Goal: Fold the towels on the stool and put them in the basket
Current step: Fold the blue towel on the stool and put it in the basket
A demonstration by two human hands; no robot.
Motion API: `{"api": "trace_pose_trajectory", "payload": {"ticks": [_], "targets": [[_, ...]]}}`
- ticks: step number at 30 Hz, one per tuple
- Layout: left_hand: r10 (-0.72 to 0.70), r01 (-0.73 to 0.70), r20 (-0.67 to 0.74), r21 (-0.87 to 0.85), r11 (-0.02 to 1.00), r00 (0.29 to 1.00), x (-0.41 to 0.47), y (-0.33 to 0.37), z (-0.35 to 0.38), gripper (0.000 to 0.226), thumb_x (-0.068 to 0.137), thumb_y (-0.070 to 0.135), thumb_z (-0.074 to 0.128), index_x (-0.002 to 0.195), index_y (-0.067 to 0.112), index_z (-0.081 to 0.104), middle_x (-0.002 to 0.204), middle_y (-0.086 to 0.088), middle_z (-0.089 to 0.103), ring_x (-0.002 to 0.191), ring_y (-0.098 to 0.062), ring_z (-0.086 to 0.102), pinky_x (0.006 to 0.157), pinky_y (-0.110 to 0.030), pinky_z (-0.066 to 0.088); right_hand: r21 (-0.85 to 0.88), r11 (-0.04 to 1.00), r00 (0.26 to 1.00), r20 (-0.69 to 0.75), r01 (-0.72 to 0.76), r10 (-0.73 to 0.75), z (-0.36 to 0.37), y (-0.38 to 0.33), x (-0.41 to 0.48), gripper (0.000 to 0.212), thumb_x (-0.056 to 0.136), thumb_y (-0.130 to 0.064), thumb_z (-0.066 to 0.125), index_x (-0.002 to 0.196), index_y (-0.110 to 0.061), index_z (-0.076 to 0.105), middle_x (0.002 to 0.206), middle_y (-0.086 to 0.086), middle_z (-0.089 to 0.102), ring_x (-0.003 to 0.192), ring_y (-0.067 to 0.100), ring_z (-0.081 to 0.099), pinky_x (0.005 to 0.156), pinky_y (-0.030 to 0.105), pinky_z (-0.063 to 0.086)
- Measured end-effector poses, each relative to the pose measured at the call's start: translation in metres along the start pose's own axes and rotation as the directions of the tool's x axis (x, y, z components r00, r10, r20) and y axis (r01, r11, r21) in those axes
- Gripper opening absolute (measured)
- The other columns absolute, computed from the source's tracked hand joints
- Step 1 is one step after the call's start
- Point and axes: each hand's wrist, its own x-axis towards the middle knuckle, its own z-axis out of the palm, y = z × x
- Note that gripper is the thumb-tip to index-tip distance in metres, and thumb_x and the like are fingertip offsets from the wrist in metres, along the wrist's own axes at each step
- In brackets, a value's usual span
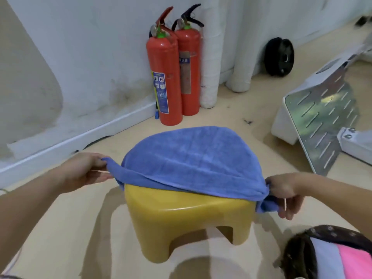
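Beige floor, yellow stool (187,220) mid-frame with a blue towel (193,160) draped over it; left hand (88,172) and right hand (285,194) each pinch a near corner.

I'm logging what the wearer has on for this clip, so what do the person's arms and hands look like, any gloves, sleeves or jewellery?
The left hand and right hand wear no gloves, and no ring, watch or bracelet shows. The left forearm and right forearm are uncovered to the frame edges; no sleeve is in view.
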Motion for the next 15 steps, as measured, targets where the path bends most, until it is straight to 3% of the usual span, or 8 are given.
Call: {"api": "trace_pose_trajectory", "payload": {"ticks": [2, 4, 6, 7, 8, 9, 12, 15], "targets": [[0.093, -0.126, -0.128, -0.281, 0.951, 0.987, -0.008, 0.017, 0.000, 0.049, 0.092, -0.001, 0.036, 0.062, 0.012, 0.072, 0.070, -0.004, 0.072, 0.057, -0.012, 0.069, 0.056, -0.019, 0.057, 0.194, 0.981, 0.999, -0.050, 0.028, -0.019, 0.002, 0.013, -0.007, 0.042, 0.097, -0.016, 0.028, 0.082, -0.017, 0.067, 0.047, 0.001, 0.057, 0.036, 0.013, 0.052, 0.040, 0.014, 0.036], [0.137, -0.235, -0.228, -0.487, 0.841, 0.964, -0.022, 0.030, -0.001, 0.055, 0.089, 0.001, 0.037, 0.048, 0.017, 0.069, 0.062, 0.004, 0.070, 0.061, -0.012, 0.068, 0.067, -0.023, 0.057, 0.476, 0.869, 0.974, -0.224, 0.138, -0.032, 0.003, 0.029, -0.009, 0.039, 0.101, -0.015, 0.030, 0.084, -0.012, 0.065, 0.049, 0.004, 0.056, 0.032, 0.010, 0.045, 0.035, 0.012, 0.030], [0.210, -0.308, -0.245, -0.493, 0.814, 0.947, -0.033, 0.041, 0.005, 0.045, 0.086, 0.003, 0.040, 0.057, 0.021, 0.069, 0.069, 0.006, 0.069, 0.074, -0.013, 0.065, 0.078, -0.026, 0.051, 0.688, 0.621, 0.885, -0.465, 0.374, -0.018, -0.002, 0.031, -0.013, 0.033, 0.097, -0.002, 0.036, 0.086, -0.009, 0.066, 0.067, 0.014, 0.062, 0.037, 0.010, 0.055, 0.035, 0.015, 0.040], [0.267, -0.341, -0.220, -0.455, 0.823, 0.938, -0.037, 0.047, 0.010, 0.041, 0.085, 0.003, 0.040, 0.064, 0.022, 0.070, 0.074, 0.005, 0.068, 0.077, -0.013, 0.063, 0.079, -0.025, 0.050, 0.706, 0.498, 0.813, -0.582, 0.504, 0.001, -0.008, 0.024, -0.015, 0.031, 0.093, 0.007, 0.038, 0.088, -0.006, 0.066, 0.077, 0.018, 0.063, 0.042, 0.010, 0.060, 0.038, 0.017, 0.046], [0.333, -0.377, -0.177, -0.409, 0.831, 0.926, -0.043, 0.054, 0.017, 0.041, 0.084, 0.001, 0.040, 0.068, 0.022, 0.071, 0.079, 0.004, 0.067, 0.078, -0.013, 0.061, 0.077, -0.023, 0.050, 0.661, 0.441, 0.730, -0.683, 0.607, 0.019, -0.015, 0.013, -0.019, 0.031, 0.090, 0.013, 0.039, 0.089, -0.003, 0.065, 0.082, 0.017, 0.063, 0.049, 0.010, 0.063, 0.042, 0.016, 0.049], [0.395, -0.415, -0.132, -0.359, 0.836, 0.909, -0.049, 0.061, 0.025, 0.042, 0.083, -0.002, 0.040, 0.070, 0.022, 0.072, 0.081, 0.003, 0.067, 0.077, -0.012, 0.061, 0.073, -0.022, 0.051, 0.574, 0.459, 0.632, -0.774, 0.678, 0.032, -0.023, -0.002, -0.026, 0.032, 0.087, 0.016, 0.040, 0.093, -0.003, 0.065, 0.082, 0.014, 0.063, 0.055, 0.009, 0.064, 0.045, 0.012, 0.049], [0.532, -0.512, 0.029, -0.237, 0.826, 0.846, -0.071, 0.081, 0.054, 0.044, 0.080, -0.008, 0.041, 0.072, 0.018, 0.075, 0.079, 0.001, 0.068, 0.079, -0.012, 0.065, 0.069, -0.022, 0.053, 0.210, 0.616, 0.365, -0.921, 0.760, -0.136, -0.034, -0.055, -0.067, 0.041, 0.081, 0.013, 0.040, 0.096, -0.013, 0.068, 0.077, -0.001, 0.062, 0.054, -0.008, 0.055, 0.049, 0.001, 0.038], [0.549, -0.522, 0.145, -0.190, 0.832, 0.823, -0.097, 0.091, 0.086, 0.024, 0.076, 0.009, 0.054, 0.076, 0.013, 0.077, 0.084, -0.003, 0.069, 0.081, -0.016, 0.064, 0.070, -0.024, 0.052, 0.108, 0.566, 0.367, -0.855, 0.817, -0.366, -0.021, -0.093, -0.104, 0.039, 0.076, 0.004, 0.046, 0.093, -0.017, 0.073, 0.077, 0.005, 0.063, 0.050, -0.002, 0.053, 0.052, 0.007, 0.040]]}}
